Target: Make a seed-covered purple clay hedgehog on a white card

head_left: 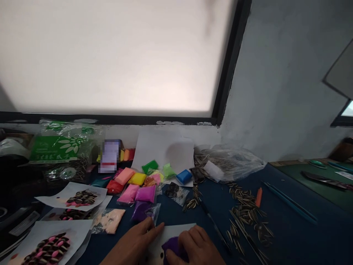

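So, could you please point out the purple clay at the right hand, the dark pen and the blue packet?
Purple clay point(170, 246): head view, on its uncovered part.
Dark pen point(215, 225): head view, midway along its barrel.
Blue packet point(184, 177): head view, on the middle of its face.

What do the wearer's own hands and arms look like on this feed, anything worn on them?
Both the left hand and right hand are bare, without gloves. No sleeve, watch or bracelet shows on the visible part of the left forearm. The picture cuts off the right arm.
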### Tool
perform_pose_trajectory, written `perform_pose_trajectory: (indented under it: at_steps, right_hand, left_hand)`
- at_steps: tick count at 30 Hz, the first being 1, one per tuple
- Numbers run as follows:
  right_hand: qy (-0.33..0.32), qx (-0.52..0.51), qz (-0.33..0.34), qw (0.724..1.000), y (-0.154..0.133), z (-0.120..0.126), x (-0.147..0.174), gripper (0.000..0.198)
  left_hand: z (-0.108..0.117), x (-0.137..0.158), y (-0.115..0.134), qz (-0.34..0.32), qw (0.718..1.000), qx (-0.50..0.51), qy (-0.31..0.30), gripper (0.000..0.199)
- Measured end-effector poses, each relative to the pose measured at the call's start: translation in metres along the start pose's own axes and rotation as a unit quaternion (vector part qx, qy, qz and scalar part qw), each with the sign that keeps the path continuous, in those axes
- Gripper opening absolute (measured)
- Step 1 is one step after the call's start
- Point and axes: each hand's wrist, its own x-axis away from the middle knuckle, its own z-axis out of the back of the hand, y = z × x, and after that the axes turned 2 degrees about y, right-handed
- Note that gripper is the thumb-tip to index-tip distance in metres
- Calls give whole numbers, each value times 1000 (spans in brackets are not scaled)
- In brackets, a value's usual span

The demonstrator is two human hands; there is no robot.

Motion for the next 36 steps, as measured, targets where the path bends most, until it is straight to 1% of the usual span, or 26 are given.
perform_pose_trajectory:
  at_steps: [3, 4, 7, 10, 11, 12, 13, 14, 15, 16, 17, 18, 20, 22, 24, 25, 27, 30, 33, 34, 36]
  right_hand:
    - [-22, 7, 34, 999, -2, 0, 1, 28]
    - [-19, 14, 40, 999, -3, -1, 2, 28]
    - [32, 29, 31, 999, -8, -5, 2, 37]
    - [88, 18, 57, 994, -10, -2, -3, 42]
    - [80, 8, 79, 994, -10, 3, -7, 39]
    - [57, 8, 84, 995, -9, 10, -12, 34]
    - [31, 9, 97, 995, -7, 19, -17, 29]
    - [-29, 12, 103, 994, -5, 28, -23, 21]
    - [-77, 2, 91, 993, -3, 38, -29, 14]
    - [-102, -13, 66, 993, 0, 47, -36, 12]
    - [-111, -40, 39, 992, 1, 56, -41, 15]
    - [-141, -83, 21, 986, 3, 62, -47, 18]
    - [-152, -176, -35, 972, 3, 72, -55, 15]
    - [-155, -270, -74, 947, 1, 76, -61, 11]
    - [-164, -333, -97, 924, -3, 76, -64, 7]
    - [-172, -347, -106, 916, -5, 76, -65, 12]
    - [-180, -351, -118, 911, -10, 74, -67, 21]
    - [-161, -347, -114, 917, -13, 72, -67, 24]
    - [-141, -357, -104, 918, -12, 71, -66, 21]
    - [-140, -358, -100, 918, -11, 71, -65, 19]
    - [-134, -351, -91, 922, -9, 70, -62, 12]
  left_hand:
    - [4, -1, 6, -5, 1000, 8, -3, 69]
    - [4, -2, 8, -3, 1000, 8, -4, 68]
    - [5, 0, 8, 6, 1000, 13, -9, 68]
    - [6, 4, 0, 22, 998, 49, -22, 74]
    - [6, 5, -4, 32, 997, 70, -29, 74]
    - [7, 6, -9, 51, 994, 97, -32, 69]
    - [7, 5, -12, 62, 990, 123, -11, 60]
    - [7, 3, -15, 68, 986, 152, 10, 51]
    - [7, 1, -16, 69, 979, 188, 30, 45]
    - [6, -2, -16, 66, 970, 227, 49, 40]
    - [5, -5, -13, 65, 959, 269, 55, 37]
    - [4, -8, -10, 69, 946, 312, 52, 37]
    - [1, -12, 0, 94, 917, 387, 16, 44]
    - [-3, -12, 11, 120, 891, 438, -23, 59]
    - [-7, -10, 19, 131, 875, 464, -31, 69]
    - [-9, -8, 22, 133, 872, 470, -30, 71]
    - [-12, -5, 24, 139, 871, 470, -26, 73]
    - [-12, -4, 25, 143, 884, 444, -29, 76]
    - [-10, -6, 28, 138, 895, 422, -34, 76]
    - [-10, -8, 29, 136, 895, 424, -35, 73]
    - [-10, -12, 31, 132, 889, 437, -40, 58]
